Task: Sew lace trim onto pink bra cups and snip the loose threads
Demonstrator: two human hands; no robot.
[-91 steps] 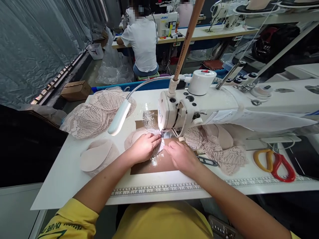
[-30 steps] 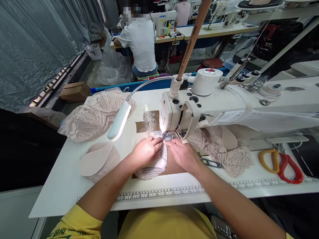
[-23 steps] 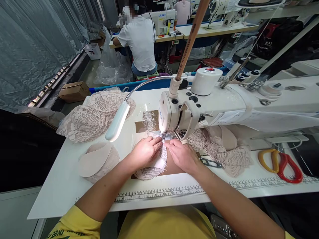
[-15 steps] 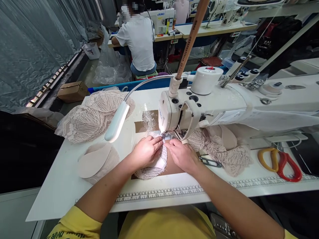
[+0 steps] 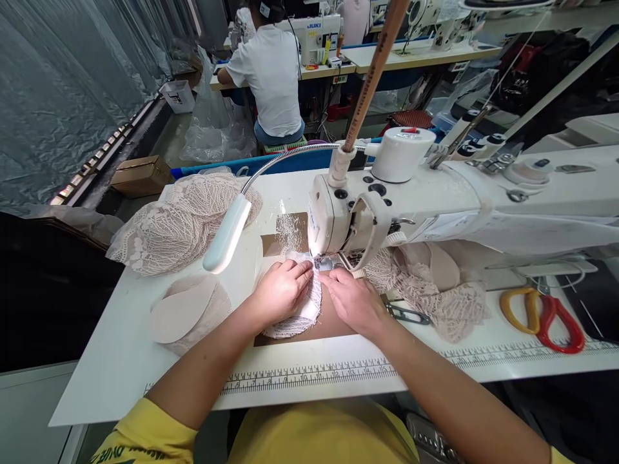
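From where I stand, the left hand (image 5: 280, 295) lies palm down on a piece of pale lace (image 5: 312, 303), fingers close together and pressing its upper face; the thumb is out of sight, so I cannot tell whether any of the cloth is pinched. The right hand (image 5: 355, 303) rests just across from it, its fingertips at the lace's edge, curled a little, and whether they grip or merely steady it I cannot make out either. The lace sits between the two sets of fingers and partly beneath the left ones, which cover much of it. Just ahead of the fingertips stands the head of the sewing machine (image 5: 333, 216), and the needle area is too small and crowded to read. Under the fingers, a brown patch (image 5: 336, 324) shows on the white bench (image 5: 111, 367), partly hidden by hands and lace.

Left of the left fingers lies a round pale pad (image 5: 181, 309), its near side close to the forearm; beyond it, a heap of lace cups (image 5: 167, 235) runs behind the lamp (image 5: 227, 235). Right of the right fingers, more lace (image 5: 449, 309) disappears under the machine's arm, with a grey metal tool (image 5: 410, 314) nearer the wrist, its end hidden. Farther right, the scissors (image 5: 561, 327) show their orange and red handles, the blades mostly out of sight.
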